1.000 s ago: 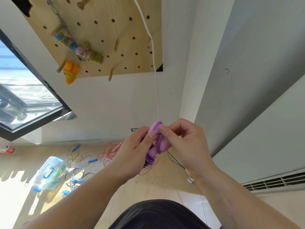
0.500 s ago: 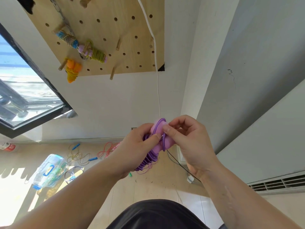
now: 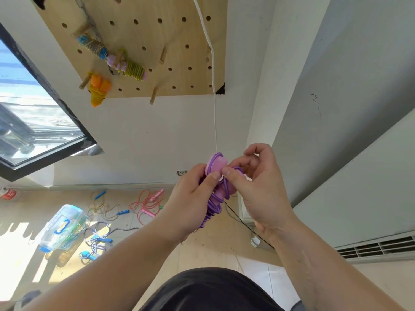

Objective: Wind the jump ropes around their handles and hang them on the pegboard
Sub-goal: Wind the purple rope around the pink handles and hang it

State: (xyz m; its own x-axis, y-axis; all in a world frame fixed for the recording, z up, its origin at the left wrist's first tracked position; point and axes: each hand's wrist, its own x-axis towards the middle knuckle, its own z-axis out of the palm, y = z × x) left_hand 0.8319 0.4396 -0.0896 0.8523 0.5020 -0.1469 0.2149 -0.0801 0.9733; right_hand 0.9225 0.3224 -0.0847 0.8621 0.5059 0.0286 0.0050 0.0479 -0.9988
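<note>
Both hands hold a purple jump rope (image 3: pixel 216 169) at chest height, its cord coiled around the pink-purple handles. My left hand (image 3: pixel 193 194) grips the wound bundle from the left. My right hand (image 3: pixel 258 187) pinches a loop of the purple cord at the top of the handles. On the wall above, the wooden pegboard (image 3: pixel 157 41) carries three wound ropes: a blue-handled one (image 3: pixel 93 46), a pink-handled one with green cord (image 3: pixel 128 66) and an orange one (image 3: pixel 98 88).
Loose ropes lie on the floor: a red one with pink handles (image 3: pixel 146 203), a yellow one with blue handles (image 3: pixel 105 205), a striped blue one (image 3: pixel 96 241). A clear plastic box (image 3: pixel 62 227) sits beside them. A white cable (image 3: pixel 213 86) hangs down the wall. Window at left.
My right hand has shifted right and its fingers have spread, pulling a purple loop over the handle tops. The view has tilted slightly so the pegboard sits lower in frame.
</note>
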